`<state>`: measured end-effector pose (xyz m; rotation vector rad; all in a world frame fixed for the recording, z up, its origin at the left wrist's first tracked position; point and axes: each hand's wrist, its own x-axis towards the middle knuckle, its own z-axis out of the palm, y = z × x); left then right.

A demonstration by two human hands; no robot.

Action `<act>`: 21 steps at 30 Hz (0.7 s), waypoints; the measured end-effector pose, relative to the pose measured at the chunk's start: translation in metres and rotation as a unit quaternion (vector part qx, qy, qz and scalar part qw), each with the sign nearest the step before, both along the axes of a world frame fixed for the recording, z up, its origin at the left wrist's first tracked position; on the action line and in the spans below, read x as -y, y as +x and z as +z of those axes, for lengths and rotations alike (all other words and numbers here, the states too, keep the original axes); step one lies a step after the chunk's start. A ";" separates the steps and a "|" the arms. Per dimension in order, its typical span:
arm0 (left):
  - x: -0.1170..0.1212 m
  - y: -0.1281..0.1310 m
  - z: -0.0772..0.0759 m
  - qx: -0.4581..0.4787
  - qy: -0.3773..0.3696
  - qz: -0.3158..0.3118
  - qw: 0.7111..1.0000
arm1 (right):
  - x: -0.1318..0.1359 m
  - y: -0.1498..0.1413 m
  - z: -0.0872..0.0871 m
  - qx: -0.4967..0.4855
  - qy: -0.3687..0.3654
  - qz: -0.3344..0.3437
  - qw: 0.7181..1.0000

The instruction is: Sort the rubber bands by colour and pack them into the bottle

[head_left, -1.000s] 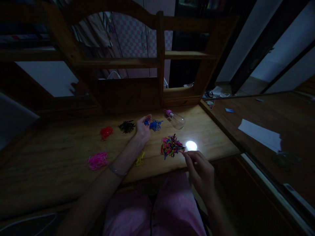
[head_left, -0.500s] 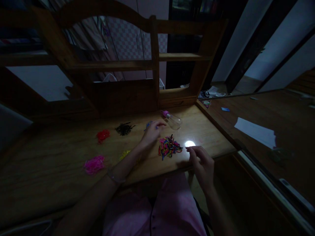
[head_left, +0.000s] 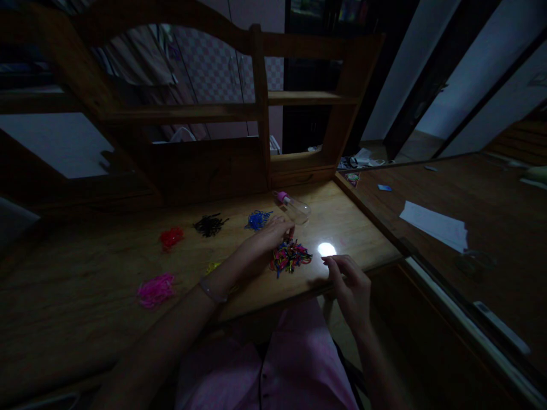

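My left hand is over the back edge of a mixed-colour pile of rubber bands, its fingers bent down and drawn together at the bands. Whatever is between those fingertips is hidden. To the right of the pile, my right hand hovers near the table's front edge with thumb and fingers pinched; I cannot make out what they hold. Single-colour piles lie to the left: blue bands, black bands, red bands and pink bands. Yellow bands are partly covered by my left forearm.
A clear bottle with a pink cap lies behind the mixed pile. A wooden shelf unit rises along the table's back. To the right, a brown surface holds white paper and a small blue card. Light reflects off the wooden table.
My left hand has moved from the blue bands toward me, to the mixed pile, uncovering the blue ones. My right hand keeps its pinch in nearly the same place. The view has shifted slightly.
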<state>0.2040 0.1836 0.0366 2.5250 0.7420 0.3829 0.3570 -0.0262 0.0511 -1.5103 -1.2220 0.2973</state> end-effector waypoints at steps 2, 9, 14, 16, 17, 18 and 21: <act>-0.003 -0.003 -0.001 -0.002 0.002 -0.003 1.000 | 0.000 -0.001 0.000 0.007 0.000 0.001 1.000; -0.002 -0.014 0.004 0.020 -0.010 -0.005 1.000 | 0.000 -0.003 0.001 0.020 0.005 0.013 1.000; 0.000 -0.019 0.006 0.026 -0.019 -0.044 0.999 | 0.000 -0.003 0.001 0.018 0.003 0.012 1.000; -0.001 -0.018 0.005 0.012 -0.021 -0.077 0.997 | 0.000 -0.003 0.000 0.017 0.001 0.014 1.000; -0.002 -0.018 0.004 0.006 -0.021 -0.086 0.996 | 0.000 -0.003 0.000 0.017 0.001 0.015 1.000; -0.003 -0.017 0.004 0.001 -0.019 -0.090 0.996 | 0.000 -0.003 0.000 0.016 0.000 0.015 1.000; -0.002 -0.015 0.004 -0.005 -0.010 -0.087 0.996 | 0.001 -0.004 0.001 0.016 -0.002 0.010 1.000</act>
